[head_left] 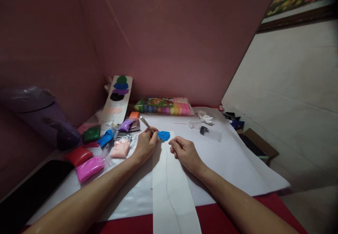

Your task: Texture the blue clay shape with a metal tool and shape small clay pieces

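A long white strip of card (169,184) runs from the front edge toward the middle, with a thin wavy line drawn along it. At its far end lies a rough patch of blue clay (164,136). My left hand (145,143) is closed around a slim silver pen-like tool (145,122), its lower tip near the blue patch. On the other side of the patch, my right hand (185,152) is curled with thumb and fingertips together just above the card. Whatever those fingers pinch, if anything, is too small to make out.
Colourful clay packets, including pink (89,169) and green (91,134), lie left. A card with coloured patches (116,100) leans behind them. A multicolour clay pack (165,106) rests by the wall. White clay (205,117) and an opened wrapper (212,134) sit right; a purple bottle (39,114) stands left.
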A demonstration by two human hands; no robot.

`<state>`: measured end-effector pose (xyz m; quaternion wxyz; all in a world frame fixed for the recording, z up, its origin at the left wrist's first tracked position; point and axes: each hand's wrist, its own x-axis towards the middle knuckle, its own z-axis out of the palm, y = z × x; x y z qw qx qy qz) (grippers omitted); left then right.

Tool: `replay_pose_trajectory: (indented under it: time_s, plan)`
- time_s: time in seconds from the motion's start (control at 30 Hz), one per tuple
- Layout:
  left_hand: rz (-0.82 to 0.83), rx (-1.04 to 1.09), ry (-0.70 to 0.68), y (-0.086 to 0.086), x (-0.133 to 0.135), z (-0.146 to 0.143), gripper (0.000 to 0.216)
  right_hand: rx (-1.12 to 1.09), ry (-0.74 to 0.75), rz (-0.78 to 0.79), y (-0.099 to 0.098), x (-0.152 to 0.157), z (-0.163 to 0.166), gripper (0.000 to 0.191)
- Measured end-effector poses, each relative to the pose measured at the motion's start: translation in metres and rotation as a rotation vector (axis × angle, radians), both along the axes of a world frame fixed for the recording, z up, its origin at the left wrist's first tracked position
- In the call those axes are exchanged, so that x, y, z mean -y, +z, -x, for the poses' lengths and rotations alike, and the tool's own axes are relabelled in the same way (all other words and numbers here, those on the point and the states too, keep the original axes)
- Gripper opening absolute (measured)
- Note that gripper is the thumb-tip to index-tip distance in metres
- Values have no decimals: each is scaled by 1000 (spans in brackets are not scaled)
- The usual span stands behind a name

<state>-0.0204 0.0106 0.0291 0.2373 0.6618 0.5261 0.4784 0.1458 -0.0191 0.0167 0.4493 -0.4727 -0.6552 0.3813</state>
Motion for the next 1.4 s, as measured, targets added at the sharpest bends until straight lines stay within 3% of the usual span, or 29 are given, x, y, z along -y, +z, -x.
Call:
replay_pose_trajectory:
  time_s: [0.6,0.83,1.4]
  plan:
    - [-73,-63,152,-2,-3,4,16,1,-3,12,2,1,0,22]
    - [-93,67,247,-5,-4,7,17,-11,-3,10,4,2,0,22]
    - [-80,61,16,-7,-7,2,14,-3,4,-6,3,1,0,23]
